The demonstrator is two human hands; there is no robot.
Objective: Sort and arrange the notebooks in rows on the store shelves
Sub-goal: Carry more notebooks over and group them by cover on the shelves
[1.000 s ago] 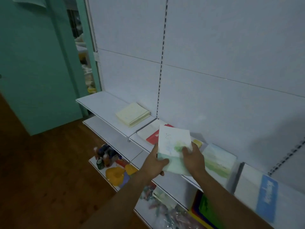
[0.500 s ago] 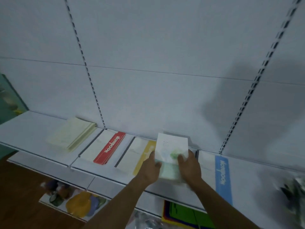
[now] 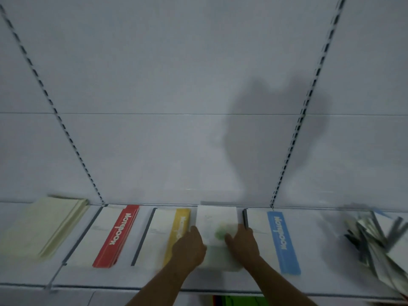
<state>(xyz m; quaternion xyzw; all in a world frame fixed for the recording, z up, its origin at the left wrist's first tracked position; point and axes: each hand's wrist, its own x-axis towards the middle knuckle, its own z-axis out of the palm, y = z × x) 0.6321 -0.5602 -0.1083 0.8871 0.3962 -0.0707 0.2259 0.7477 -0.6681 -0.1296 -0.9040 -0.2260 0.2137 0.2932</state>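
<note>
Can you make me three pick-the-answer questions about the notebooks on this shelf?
1. Where is the green-and-white notebook?
A. between the yellow-stripe and blue-stripe notebooks
B. left of the cream stack
C. on the floor

2. What colour is the stripe next to the cream stack?
A. blue
B. red
C. purple

3. How is that green-and-white notebook held?
A. by nobody
B. by one hand
C. by both hands

Answers: 1 A, it lies between the yellow-stripe notebook and blue-stripe notebook. 2 B, the red-stripe notebook is there. 3 C, left hand and right hand flank it.
</note>
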